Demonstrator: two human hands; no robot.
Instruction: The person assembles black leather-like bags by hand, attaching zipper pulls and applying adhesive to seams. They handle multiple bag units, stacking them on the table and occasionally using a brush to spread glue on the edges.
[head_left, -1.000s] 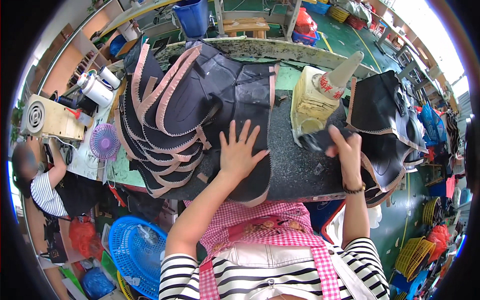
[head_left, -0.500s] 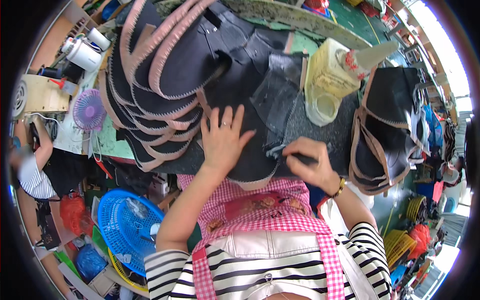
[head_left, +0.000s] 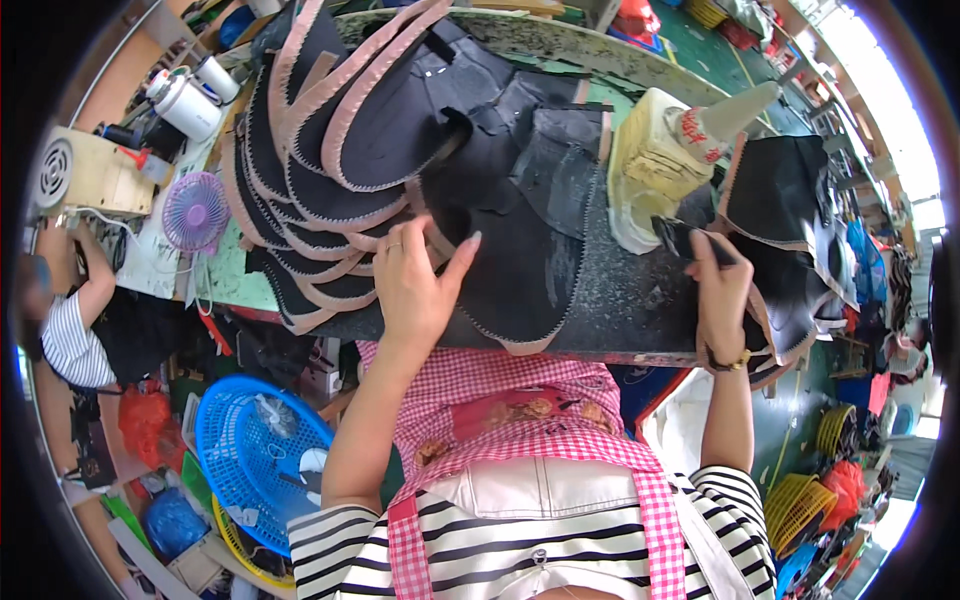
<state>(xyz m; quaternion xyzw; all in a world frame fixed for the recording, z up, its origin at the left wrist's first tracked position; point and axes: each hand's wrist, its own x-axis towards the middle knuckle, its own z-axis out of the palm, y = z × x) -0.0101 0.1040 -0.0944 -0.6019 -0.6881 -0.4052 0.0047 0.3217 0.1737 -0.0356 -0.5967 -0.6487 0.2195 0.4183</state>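
Observation:
A black shoe-upper piece [head_left: 520, 265] with a tan zigzag-stitched edge lies flat in front of me, a glossy wet-looking streak along its right side. My left hand [head_left: 412, 290] rests at its left edge, fingers bent and thumb held apart. In my right hand [head_left: 722, 295] is a dark brush [head_left: 680, 238], raised beside the mouth of a cream plastic glue bottle [head_left: 655, 150] with a cut-open cup at its foot. The brush's tip is hard to make out. Overlapping black uppers [head_left: 330, 210] with tan edging are fanned out at the left.
More uppers [head_left: 775, 200] hang together at the right end of the dark work board [head_left: 640, 315]. A purple fan [head_left: 194, 210] stands at the left. Below it sits a blue plastic basket [head_left: 240, 450]. Another person [head_left: 75, 340] works at the far left.
My right hand has moved right with the brush, from the upper's lower right side to the glue bottle. My left hand has shifted slightly left, off the middle of the piece.

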